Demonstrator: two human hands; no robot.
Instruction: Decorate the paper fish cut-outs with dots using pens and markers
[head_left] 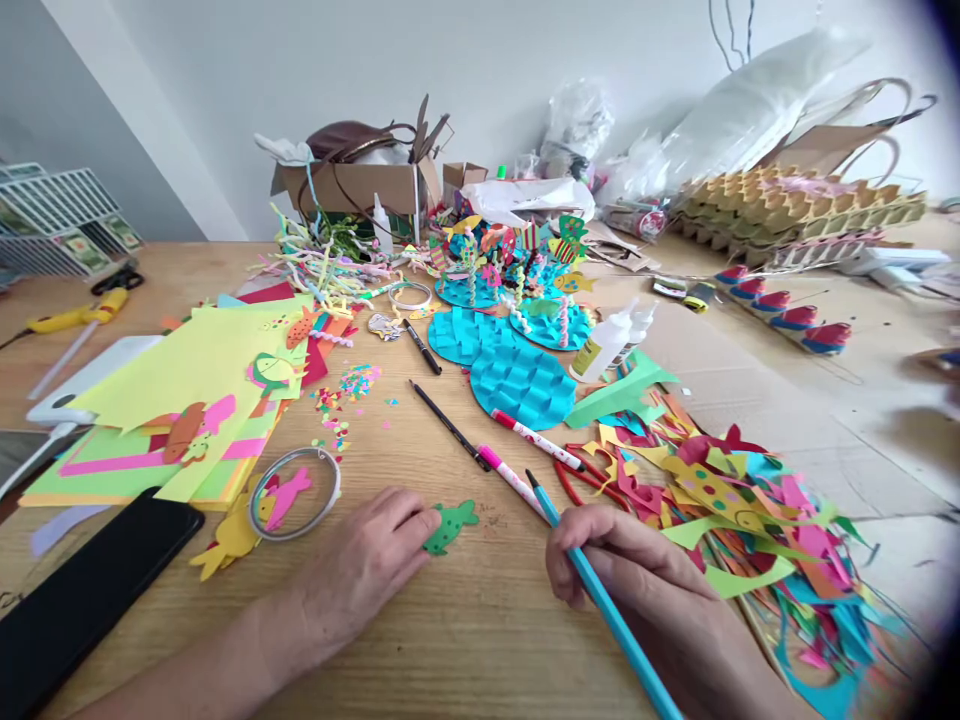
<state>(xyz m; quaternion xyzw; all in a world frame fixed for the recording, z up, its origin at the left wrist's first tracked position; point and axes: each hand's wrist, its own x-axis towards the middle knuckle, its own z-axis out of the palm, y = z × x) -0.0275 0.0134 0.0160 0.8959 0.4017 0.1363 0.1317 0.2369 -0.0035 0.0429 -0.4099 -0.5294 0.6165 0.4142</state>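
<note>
My left hand [375, 550] rests on the wooden table, its fingers closed on the head end of a small green paper fish [452, 526] with darker dots. The fish lies flat, its tail pointing right. In my right hand [626, 565] is a long light-blue pencil [600, 590] with a dark tip, held slantwise above the table and apart from the fish. Just beyond the hands lie a pink-capped marker [510, 478], a red-capped marker [536, 438] and a black pencil [450, 425]. A roll of tape [335, 500] circles part of a pink paper fish [289, 497] left of my left hand.
Coloured paper sheets [150, 375] and a black phone [90, 600] lie at left. Paper scraps [795, 520] are heaped at right. Blue woven paper discs [521, 385] and glue bottles [600, 345] stand mid-table. Egg trays [795, 205] and a cardboard box [360, 190] are behind.
</note>
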